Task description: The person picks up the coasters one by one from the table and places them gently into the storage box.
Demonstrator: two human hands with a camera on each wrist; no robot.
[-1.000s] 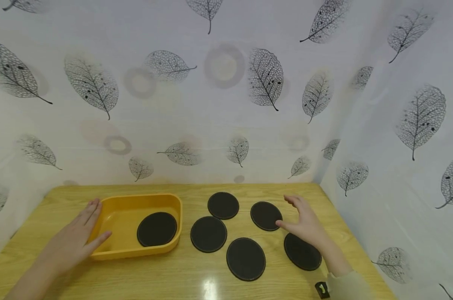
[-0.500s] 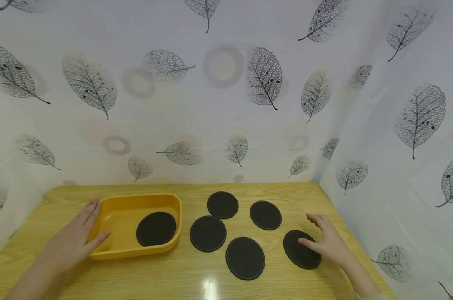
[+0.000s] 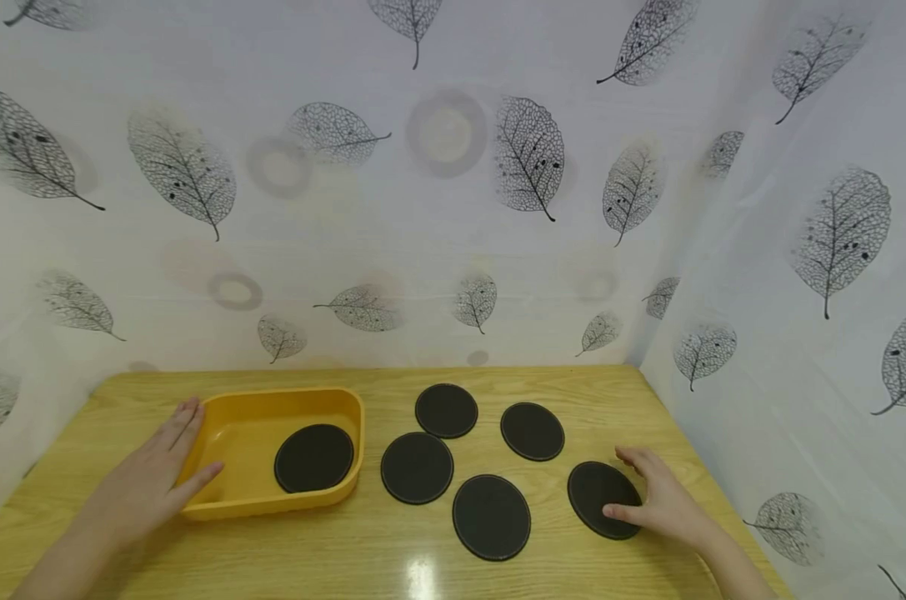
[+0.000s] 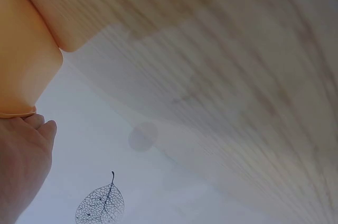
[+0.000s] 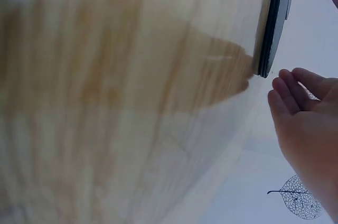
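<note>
Lower left, the left hand [image 3: 139, 487] rests straight fingers on the yellow tray [image 3: 272, 506]. Lower right, the right hand [image 3: 663, 502] — thumb and fingers apart, holding nothing — is by a black circle [image 3: 597, 495].

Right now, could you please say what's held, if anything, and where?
Nothing, seemingly: the right hand is empty; the left hand rests on the yellow tray at its left rim.
</note>
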